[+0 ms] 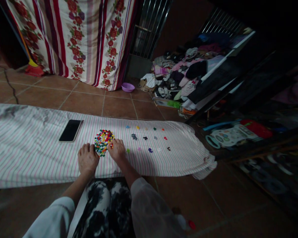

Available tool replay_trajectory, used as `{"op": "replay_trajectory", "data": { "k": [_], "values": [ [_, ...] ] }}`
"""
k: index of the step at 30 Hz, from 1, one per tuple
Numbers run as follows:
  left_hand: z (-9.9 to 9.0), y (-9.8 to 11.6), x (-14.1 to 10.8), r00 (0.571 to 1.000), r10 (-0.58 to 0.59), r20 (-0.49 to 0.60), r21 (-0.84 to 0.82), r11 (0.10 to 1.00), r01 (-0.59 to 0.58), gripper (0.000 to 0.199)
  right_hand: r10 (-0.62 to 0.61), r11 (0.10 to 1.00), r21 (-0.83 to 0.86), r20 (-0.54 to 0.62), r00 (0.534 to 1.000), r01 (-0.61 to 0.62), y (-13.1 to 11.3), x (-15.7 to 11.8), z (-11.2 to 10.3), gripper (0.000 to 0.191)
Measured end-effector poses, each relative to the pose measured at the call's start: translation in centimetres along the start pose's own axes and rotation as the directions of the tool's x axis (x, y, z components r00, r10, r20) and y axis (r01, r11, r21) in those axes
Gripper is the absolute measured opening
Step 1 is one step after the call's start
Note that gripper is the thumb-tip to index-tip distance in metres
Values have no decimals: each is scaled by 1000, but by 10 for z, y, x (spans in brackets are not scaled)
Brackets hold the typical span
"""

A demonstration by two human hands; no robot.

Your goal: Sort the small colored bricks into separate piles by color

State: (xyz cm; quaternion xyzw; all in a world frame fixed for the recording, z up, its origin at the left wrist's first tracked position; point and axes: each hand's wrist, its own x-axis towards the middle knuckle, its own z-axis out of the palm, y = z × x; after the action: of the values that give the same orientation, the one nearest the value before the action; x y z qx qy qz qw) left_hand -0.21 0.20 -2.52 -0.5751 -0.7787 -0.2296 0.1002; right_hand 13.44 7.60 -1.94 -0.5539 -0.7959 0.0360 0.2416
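Note:
A heap of tiny multicoloured pieces (104,137) lies on the striped cloth (47,158). My left hand (87,158) rests flat on the cloth at the heap's lower left, its fingers stretched out and holding nothing. At the heap's right edge is my right hand (117,150), fingertips drawn together among the pieces; whatever is between them is too small to make out. To the right, small groups sorted by colour sit in rows, among them a grey group (134,136), a black group (145,138), a purple group (150,150) and a light green group (128,150).
A dark-screened phone (70,131) lies on the cloth left of the heap. Beyond, on the tiled floor, are a purple basin (127,87), a red broom (34,69) and a hanging floral curtain (89,36). Piled clothes (178,71) fill the back right.

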Motion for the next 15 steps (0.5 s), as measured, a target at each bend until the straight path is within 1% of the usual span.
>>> {"op": "replay_trajectory", "data": {
  "k": [4, 9, 12, 15],
  "values": [
    [-1, 0, 0, 1000, 0, 14, -6, 1000, 0, 30, 24, 999, 37, -72, 997, -22, 3, 0, -3, 2],
    [-1, -1, -1, 1000, 19, -9, 11, 1000, -19, 30, 2, 998, 69, -131, 991, 7, 10, -4, -7, 1],
    [-2, -1, -1, 1000, 19, -9, 12, 1000, -19, 30, -12, 995, 97, -155, 988, 27, 19, -8, -10, 1],
    [-2, 0, 0, 1000, 20, 8, 10, 1000, -20, 30, -17, 993, 114, -188, 982, 39, 32, -12, -13, 6]
  ]
}}
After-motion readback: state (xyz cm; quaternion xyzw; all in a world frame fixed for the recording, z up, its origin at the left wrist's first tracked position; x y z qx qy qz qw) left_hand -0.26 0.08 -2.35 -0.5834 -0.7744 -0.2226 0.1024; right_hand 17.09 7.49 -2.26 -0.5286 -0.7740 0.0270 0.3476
